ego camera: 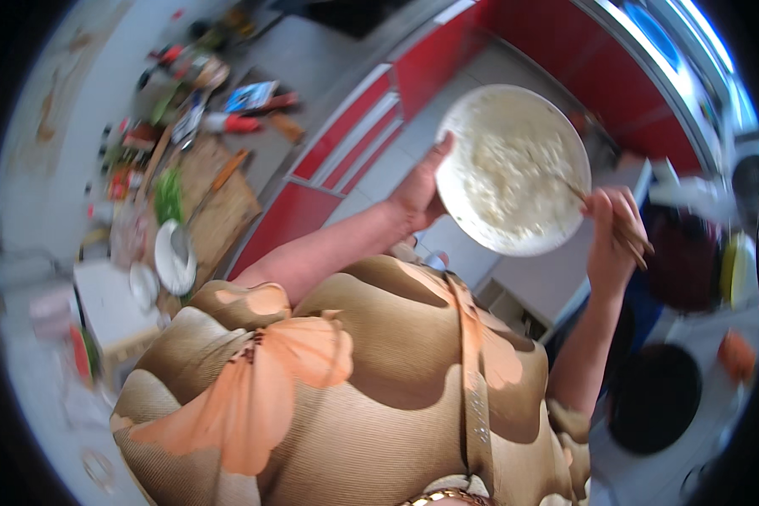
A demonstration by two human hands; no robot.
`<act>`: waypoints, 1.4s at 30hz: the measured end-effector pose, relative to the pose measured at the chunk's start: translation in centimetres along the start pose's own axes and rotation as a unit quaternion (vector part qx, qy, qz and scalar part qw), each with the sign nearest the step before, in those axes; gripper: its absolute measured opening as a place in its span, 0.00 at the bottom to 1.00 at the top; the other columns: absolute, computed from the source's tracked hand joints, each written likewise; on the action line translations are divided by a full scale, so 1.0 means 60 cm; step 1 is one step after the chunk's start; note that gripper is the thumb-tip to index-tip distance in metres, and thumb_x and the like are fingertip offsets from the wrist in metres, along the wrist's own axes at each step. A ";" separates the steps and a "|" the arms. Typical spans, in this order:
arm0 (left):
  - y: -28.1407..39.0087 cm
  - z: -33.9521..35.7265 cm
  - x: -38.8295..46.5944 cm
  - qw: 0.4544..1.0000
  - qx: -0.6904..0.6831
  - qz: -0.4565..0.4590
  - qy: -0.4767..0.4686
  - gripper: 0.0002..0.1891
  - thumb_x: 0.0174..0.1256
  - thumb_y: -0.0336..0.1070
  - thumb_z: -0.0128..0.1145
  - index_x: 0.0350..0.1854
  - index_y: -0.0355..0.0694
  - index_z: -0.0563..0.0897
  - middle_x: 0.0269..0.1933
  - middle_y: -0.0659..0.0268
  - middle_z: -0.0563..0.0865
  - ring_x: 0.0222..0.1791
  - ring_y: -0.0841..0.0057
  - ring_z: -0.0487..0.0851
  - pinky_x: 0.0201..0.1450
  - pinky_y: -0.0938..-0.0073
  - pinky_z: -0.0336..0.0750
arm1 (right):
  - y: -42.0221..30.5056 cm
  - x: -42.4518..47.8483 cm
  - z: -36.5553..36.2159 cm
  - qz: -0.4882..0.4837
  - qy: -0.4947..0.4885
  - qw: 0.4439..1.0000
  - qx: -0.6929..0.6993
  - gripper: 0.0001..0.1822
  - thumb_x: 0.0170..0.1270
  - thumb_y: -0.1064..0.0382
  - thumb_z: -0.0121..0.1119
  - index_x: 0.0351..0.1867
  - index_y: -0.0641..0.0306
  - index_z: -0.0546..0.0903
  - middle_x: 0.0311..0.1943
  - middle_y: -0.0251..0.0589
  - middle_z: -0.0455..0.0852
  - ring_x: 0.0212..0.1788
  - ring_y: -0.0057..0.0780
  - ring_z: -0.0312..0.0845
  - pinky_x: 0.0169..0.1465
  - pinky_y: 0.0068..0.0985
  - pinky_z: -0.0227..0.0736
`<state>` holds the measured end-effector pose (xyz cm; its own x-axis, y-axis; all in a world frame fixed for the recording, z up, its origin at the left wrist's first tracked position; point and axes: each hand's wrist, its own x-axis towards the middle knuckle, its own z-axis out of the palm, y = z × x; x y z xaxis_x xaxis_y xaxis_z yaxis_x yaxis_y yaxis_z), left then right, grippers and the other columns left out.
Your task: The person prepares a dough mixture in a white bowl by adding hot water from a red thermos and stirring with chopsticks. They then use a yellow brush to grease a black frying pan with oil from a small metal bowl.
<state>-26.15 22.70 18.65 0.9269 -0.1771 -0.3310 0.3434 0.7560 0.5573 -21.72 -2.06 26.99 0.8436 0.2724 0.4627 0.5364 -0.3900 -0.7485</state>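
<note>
My left hand (425,190) grips the left rim of a white bowl (449,161), thumb over the edge and fingers beneath. A pale, lumpy, wet mixture (512,171) covers the inside of the bowl and clings to its walls. Between the fingers of my right hand (613,231) are wooden chopsticks (632,243), held at the bowl's right edge. Their far tips reach into the mixture and are blurred there. The bowl is in the air in front of me, above the tiled floor.
To the left, a counter carries a wooden cutting board (218,196) with a knife (228,171), green vegetables (168,195) and a white dish (172,259). Bottles and packets crowd the wall behind. Red cabinets (316,212) run below. At right are a round black pan-like object (654,398) and an orange item (735,355).
</note>
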 end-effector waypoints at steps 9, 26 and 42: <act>0.028 -0.048 -0.062 0.995 -0.027 0.073 0.061 0.38 0.64 0.67 0.51 0.68 0.46 0.61 0.62 0.59 0.75 0.61 0.68 0.76 0.53 0.63 0.81 | -0.112 -0.017 0.085 0.112 -0.107 0.980 0.124 0.11 0.69 0.71 0.52 0.29 0.74 0.80 0.26 0.40 0.80 0.27 0.22 0.78 0.34 0.19 0.71; 0.157 -0.162 -0.203 0.996 -0.024 0.067 0.057 0.38 0.64 0.64 0.54 0.68 0.42 0.62 0.61 0.58 0.75 0.61 0.68 0.76 0.63 0.63 0.73 | -0.101 -0.030 0.197 0.263 -0.004 0.947 0.182 0.27 0.74 0.44 0.44 0.44 0.70 0.83 0.34 0.47 0.88 0.35 0.33 0.87 0.41 0.26 0.83; 0.169 -0.156 -0.233 0.988 -0.056 0.090 0.111 0.39 0.66 0.65 0.51 0.69 0.40 0.63 0.64 0.57 0.74 0.64 0.66 0.73 0.66 0.64 0.67 | -0.113 0.048 0.253 0.204 -0.036 0.914 0.350 0.24 0.76 0.48 0.43 0.43 0.71 0.79 0.37 0.52 0.87 0.36 0.35 0.87 0.42 0.28 0.83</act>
<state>-37.06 38.74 21.81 0.9107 0.1004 -0.4007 0.1452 0.8303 0.5381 -23.28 14.76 26.21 0.9527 0.2972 0.0639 0.0102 0.1790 -0.9838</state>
